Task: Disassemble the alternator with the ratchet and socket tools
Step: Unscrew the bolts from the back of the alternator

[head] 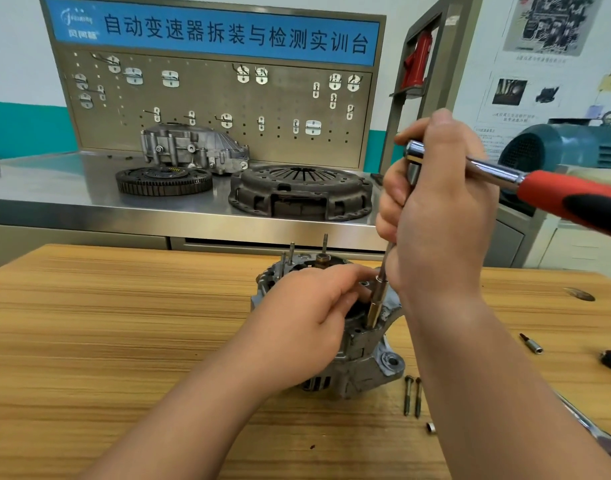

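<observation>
Alternator point(366, 344) fastener loosening appears underway: left hand point(304, 327) clasps it, right hand point(435, 216) grips the ratchet point(487, 169) above the socket point(376, 306); next, swing the ratchet.

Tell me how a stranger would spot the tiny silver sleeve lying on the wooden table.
On the wooden table, find the alternator standing in the middle. Two long bolts lie side by side right of its base, and the sleeve lies just past their near ends. It is short and shiny, unlike the long dark bolts.

Bright, even indoor light; shadows faint on table point(106, 323). Mild glare on steel bench point(55, 181) & ratchet point(505, 178) chrome. Wide-angle bend at edges; ratchet grip, bg posters point(550, 26) blurry.
</observation>
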Demonstrator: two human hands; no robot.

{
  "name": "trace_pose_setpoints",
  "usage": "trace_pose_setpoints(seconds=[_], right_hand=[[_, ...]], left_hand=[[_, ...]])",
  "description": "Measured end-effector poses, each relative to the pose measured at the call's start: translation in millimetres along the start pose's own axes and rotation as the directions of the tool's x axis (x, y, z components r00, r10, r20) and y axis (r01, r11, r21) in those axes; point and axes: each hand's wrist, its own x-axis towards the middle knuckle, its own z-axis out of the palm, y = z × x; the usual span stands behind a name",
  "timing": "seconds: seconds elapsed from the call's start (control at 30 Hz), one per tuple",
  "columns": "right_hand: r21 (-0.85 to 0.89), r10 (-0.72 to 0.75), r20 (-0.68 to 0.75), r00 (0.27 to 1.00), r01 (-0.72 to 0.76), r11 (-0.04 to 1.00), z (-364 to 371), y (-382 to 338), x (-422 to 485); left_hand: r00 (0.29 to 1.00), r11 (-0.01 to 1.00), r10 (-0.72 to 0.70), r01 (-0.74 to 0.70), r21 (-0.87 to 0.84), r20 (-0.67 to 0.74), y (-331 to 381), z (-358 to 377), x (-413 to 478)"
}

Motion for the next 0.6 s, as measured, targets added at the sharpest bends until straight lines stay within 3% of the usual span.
trace_pose_setpoints(seconds=[0.1, 0.27, 0.6], right_hand=[[0.017, 0.032, 0.049, 0.998, -0.033, 0.999, 1.4, -0.3, 1.2], [0.182, 0.233, 0.116, 0.966, -0.251, 0.951, -7.0, -1.8, 15.7], [0.254, 0.246, 0.247, 0.937, -0.308, 0.917, -9.6, -0.2, 28.4]], left_hand=[[1.000, 1.000, 0.007, -0.007, 0.015, 0.000, 1.3, 3.8, -0.1], [0.992, 0.998, 0.057, -0.054, 0.032, -0.115, 2.8, 9.3, -1.6], [0.956, 0.981, 0.162, -0.128, 0.147, -0.245, 2.3, 21.5, 1.0]])
